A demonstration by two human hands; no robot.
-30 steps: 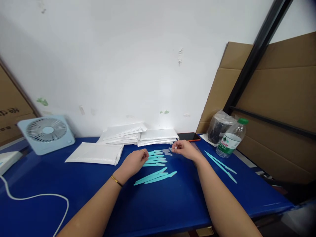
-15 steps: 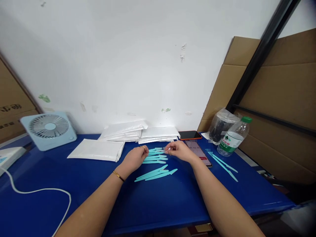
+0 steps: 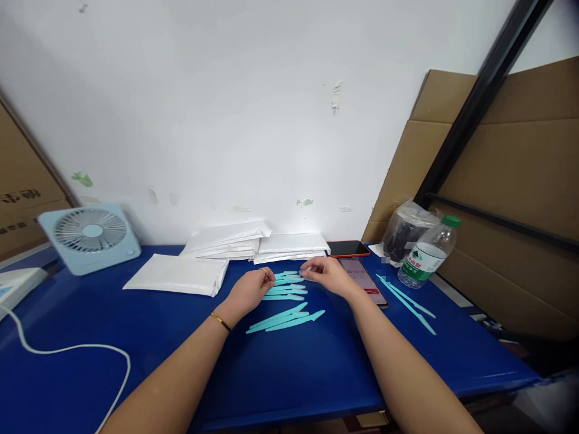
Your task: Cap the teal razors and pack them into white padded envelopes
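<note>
Several turquoise eyebrow razors lie in a row on the blue table, under and beside my left hand. Its fingers are closed in a pinch at the handle end of one razor. My right hand faces it across the blade ends, thumb and fingertips pinched around a small clear piece that looks like a blade cover; much of it is hidden by the fingers. Nearer to me rests a small loose group of razors. Two more razors lie apart on the right.
White packets are stacked along the wall and at left. A blue fan stands at the far left, with a white cable in front. Phones lie beyond my right hand, near a water bottle and a bagged black item.
My left fingers have shifted slightly right along the razors. My right fingertips have moved slightly left and up, still pinching. The razors on the table look the same.
</note>
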